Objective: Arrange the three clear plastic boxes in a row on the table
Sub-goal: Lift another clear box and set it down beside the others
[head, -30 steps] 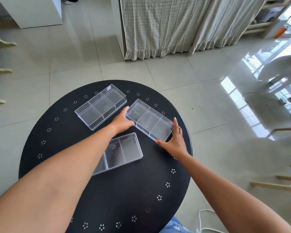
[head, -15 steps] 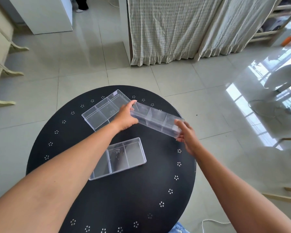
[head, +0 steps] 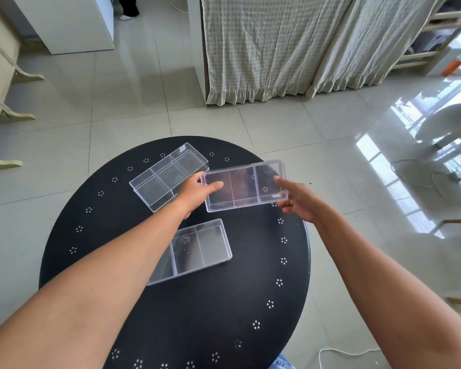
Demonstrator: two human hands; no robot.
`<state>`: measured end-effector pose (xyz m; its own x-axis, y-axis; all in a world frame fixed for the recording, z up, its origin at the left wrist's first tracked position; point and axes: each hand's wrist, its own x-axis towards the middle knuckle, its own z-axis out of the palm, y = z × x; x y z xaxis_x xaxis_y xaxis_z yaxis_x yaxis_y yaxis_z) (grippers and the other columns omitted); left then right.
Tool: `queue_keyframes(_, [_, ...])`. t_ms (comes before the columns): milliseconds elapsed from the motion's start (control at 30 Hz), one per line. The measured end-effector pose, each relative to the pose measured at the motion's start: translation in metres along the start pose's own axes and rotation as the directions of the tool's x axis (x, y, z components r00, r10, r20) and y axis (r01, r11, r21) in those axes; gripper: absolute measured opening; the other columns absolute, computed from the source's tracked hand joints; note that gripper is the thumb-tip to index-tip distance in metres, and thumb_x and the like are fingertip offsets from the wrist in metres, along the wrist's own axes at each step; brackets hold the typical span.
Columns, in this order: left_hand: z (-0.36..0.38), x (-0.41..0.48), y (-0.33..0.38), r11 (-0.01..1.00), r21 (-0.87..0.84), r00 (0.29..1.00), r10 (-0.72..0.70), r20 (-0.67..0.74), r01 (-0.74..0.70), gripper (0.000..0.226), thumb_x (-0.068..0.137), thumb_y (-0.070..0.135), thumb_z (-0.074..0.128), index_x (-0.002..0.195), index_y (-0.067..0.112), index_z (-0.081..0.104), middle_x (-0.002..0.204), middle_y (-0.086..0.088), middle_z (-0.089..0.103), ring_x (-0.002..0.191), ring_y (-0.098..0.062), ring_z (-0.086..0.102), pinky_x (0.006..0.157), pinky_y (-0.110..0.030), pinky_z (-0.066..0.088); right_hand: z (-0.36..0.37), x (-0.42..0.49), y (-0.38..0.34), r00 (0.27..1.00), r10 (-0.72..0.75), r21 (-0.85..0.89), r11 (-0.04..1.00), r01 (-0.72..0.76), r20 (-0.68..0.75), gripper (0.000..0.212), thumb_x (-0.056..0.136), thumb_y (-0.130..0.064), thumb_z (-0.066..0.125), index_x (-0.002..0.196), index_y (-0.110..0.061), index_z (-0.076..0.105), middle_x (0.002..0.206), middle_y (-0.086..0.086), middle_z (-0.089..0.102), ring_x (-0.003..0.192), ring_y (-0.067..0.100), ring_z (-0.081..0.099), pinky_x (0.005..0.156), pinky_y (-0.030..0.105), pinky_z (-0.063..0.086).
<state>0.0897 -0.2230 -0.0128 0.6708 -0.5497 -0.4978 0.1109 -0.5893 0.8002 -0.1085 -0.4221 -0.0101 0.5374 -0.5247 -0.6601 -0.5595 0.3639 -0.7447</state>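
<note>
Three clear plastic boxes with inner dividers are over a round black table (head: 197, 315). One box (head: 244, 186) is lifted above the table's far right side, its open side tilted towards me. My left hand (head: 194, 194) grips its left end and my right hand (head: 297, 199) grips its right end. A second box (head: 168, 175) lies at the far left of the table, just behind my left hand. The third box (head: 194, 249) lies nearer me at the middle, partly hidden under my left forearm.
The table has small white flower marks around its rim. Tiled floor surrounds it. A curtained cabinet (head: 277, 49) stands beyond, a white cupboard (head: 72, 22) at the far left, wooden furniture at the left edge and chair parts at the right. A white cable (head: 341, 352) lies on the floor.
Both hands have lifted the right box off the table, turned it from a slant to nearly level across, and tilted it towards me. The other two boxes have stayed put.
</note>
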Motion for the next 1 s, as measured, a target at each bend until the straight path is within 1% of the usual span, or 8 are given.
queue_keyframes(100, [0.007,0.002,-0.003,0.997,-0.057,0.998,-0.054,-0.043,0.052,0.09,0.063,0.059,0.075,0.141,0.025,0.044,0.136,-0.003,0.056,0.119,-0.025,0.057,0.101,-0.049,0.048,0.005,0.012,0.0,0.992,-0.033,-0.092,0.996,0.022,-0.122,0.053,0.091,-0.049,0.066,0.122,-0.006,0.063,0.105,0.009,0.058,0.059,0.015,0.057,0.053,0.025,0.047])
queue_keyframes(200, [0.014,0.002,-0.004,0.987,-0.123,0.993,-0.11,-0.041,0.104,0.074,0.076,0.04,0.074,0.141,0.021,0.041,0.124,-0.003,0.057,0.103,-0.022,0.061,0.092,-0.048,0.055,0.008,0.027,0.005,0.976,-0.017,-0.116,0.993,-0.009,-0.215,0.051,0.09,-0.053,0.065,0.11,-0.007,0.062,0.084,0.01,0.062,0.056,0.016,0.059,0.044,0.023,0.048])
queue_keyframes(267, [0.019,0.002,-0.004,0.984,-0.132,0.991,-0.128,-0.034,0.123,0.066,0.081,0.029,0.071,0.14,0.016,0.043,0.119,-0.005,0.058,0.092,-0.02,0.061,0.089,-0.046,0.057,0.01,0.034,0.009,0.967,0.004,-0.132,0.991,-0.039,-0.256,0.048,0.088,-0.054,0.067,0.099,-0.007,0.062,0.077,0.011,0.064,0.058,0.018,0.06,0.047,0.026,0.05])
queue_keyframes(400, [0.023,0.006,-0.007,0.986,-0.104,0.99,-0.136,-0.042,0.131,0.062,0.083,0.026,0.071,0.139,0.013,0.047,0.125,-0.006,0.06,0.092,-0.02,0.062,0.085,-0.044,0.059,0.013,0.044,0.013,0.947,0.007,-0.173,0.983,-0.066,-0.322,0.043,0.089,-0.052,0.067,0.078,-0.011,0.056,0.067,0.01,0.065,0.06,0.022,0.062,0.058,0.032,0.056])
queue_keyframes(533, [0.025,0.004,-0.002,0.988,-0.081,0.988,-0.14,-0.07,0.135,0.055,0.087,0.024,0.068,0.137,0.011,0.049,0.117,-0.003,0.06,0.086,-0.019,0.059,0.085,-0.042,0.058,0.015,0.05,0.017,0.941,0.025,-0.199,0.975,-0.098,-0.337,0.047,0.087,-0.056,0.065,0.078,-0.011,0.058,0.065,0.01,0.067,0.063,0.028,0.066,0.073,0.04,0.06])
queue_keyframes(767, [0.028,0.001,0.004,0.989,-0.052,0.985,-0.145,-0.089,0.141,0.044,0.089,0.015,0.062,0.132,0.012,0.053,0.081,0.008,0.055,0.069,-0.016,0.054,0.086,-0.042,0.056,0.019,0.051,0.02,0.94,0.02,-0.203,0.975,-0.095,-0.341,0.046,0.09,-0.052,0.064,0.078,-0.008,0.06,0.066,0.011,0.066,0.063,0.026,0.065,0.065,0.037,0.06])
queue_keyframes(900, [0.028,0.002,0.002,0.99,-0.034,0.988,-0.138,-0.075,0.136,0.039,0.088,0.015,0.06,0.126,0.013,0.058,0.083,0.006,0.059,0.068,-0.016,0.054,0.084,-0.039,0.056,0.019,0.047,0.017,0.943,0.016,-0.251,0.962,-0.105,-0.334,0.045,0.093,-0.051,0.06,0.08,-0.008,0.061,0.067,0.009,0.066,0.054,0.021,0.06,0.05,0.028,0.051])
queue_keyframes(1000, [0.024,0.0,0.004,0.99,-0.021,0.987,-0.143,-0.075,0.142,0.045,0.088,0.019,0.06,0.133,0.013,0.054,0.094,0.002,0.062,0.076,-0.017,0.058,0.088,-0.037,0.053,0.016,0.048,0.017,0.947,-0.012,-0.316,0.944,-0.095,-0.32,0.045,0.093,-0.052,0.057,0.075,-0.011,0.059,0.072,0.007,0.063,0.065,0.024,0.062,0.051,0.028,0.048])
